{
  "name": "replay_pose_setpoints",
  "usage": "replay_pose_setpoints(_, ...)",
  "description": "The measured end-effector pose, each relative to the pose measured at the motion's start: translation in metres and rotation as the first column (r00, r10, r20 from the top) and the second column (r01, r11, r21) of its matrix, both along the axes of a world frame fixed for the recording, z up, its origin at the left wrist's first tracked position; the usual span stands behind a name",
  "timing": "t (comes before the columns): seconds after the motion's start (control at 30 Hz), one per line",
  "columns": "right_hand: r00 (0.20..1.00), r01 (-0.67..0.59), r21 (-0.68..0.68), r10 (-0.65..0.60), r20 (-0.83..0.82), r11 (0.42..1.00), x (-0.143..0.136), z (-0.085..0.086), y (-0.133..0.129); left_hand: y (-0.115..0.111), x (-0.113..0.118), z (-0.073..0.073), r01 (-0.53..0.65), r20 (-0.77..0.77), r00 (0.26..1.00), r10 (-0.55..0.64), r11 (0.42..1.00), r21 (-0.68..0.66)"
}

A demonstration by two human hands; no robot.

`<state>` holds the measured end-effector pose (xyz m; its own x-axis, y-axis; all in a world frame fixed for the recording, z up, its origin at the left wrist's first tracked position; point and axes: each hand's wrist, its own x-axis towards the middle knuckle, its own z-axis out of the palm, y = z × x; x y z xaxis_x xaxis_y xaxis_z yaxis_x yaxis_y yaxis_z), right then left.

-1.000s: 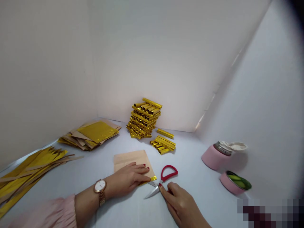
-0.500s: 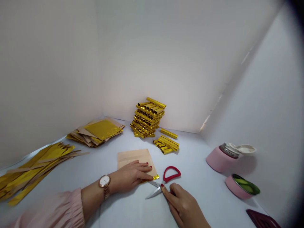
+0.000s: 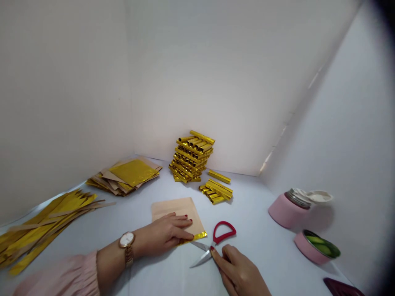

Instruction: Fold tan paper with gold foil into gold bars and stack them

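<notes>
My left hand, fingers stretched out, lies on a brown paper square on the table. The thumb rests at the square's near edge, where a narrow gold strip is folded over. Just right of the paper, my right hand is closed on scissors with a red handle. Their blades are spread and point left, with one tip close to the paper's near edge. Part of the paper and strip is hidden under my left hand.
Long gold and brown strips lie at the left. Behind them is a pile of gold and brown sheets. A stack of gold tubes stands at the back, with several loose tubes nearby. At right are a pink jar and pink bowl.
My left hand has slid left along the folded edge, uncovering more of the gold strip. The scissors stay spread in my right hand. The view has shifted slightly.
</notes>
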<state>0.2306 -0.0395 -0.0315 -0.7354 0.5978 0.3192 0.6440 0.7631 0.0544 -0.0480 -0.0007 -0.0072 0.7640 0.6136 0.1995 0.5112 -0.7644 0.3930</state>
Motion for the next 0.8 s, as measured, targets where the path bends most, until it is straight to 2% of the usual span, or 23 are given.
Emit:
replay_pose_setpoints(0.2,1.0,-0.006,0.049,0.007,-0.021,0.999,-0.004,-0.006,0.002,-0.003,-0.001,-0.001,-0.013,0.001,1.0,0.013,1.0,0.012)
replay_pose_setpoints(0.37,1.0,0.005,0.035,-0.004,-0.03,0.999,-0.015,-0.003,0.002,-0.003,-0.001,0.0,-0.016,0.015,1.0,0.015,1.0,0.015)
replay_pose_setpoints(0.63,0.999,-0.033,0.042,0.034,-0.021,0.999,-0.008,-0.003,-0.002,-0.004,-0.002,-0.002,-0.032,0.012,0.999,0.032,0.999,0.01)
replay_pose_setpoints(0.8,1.0,-0.012,0.047,0.013,-0.025,0.999,-0.015,-0.001,-0.002,-0.003,-0.002,-0.002,-0.026,0.016,1.0,0.026,1.0,-0.001)
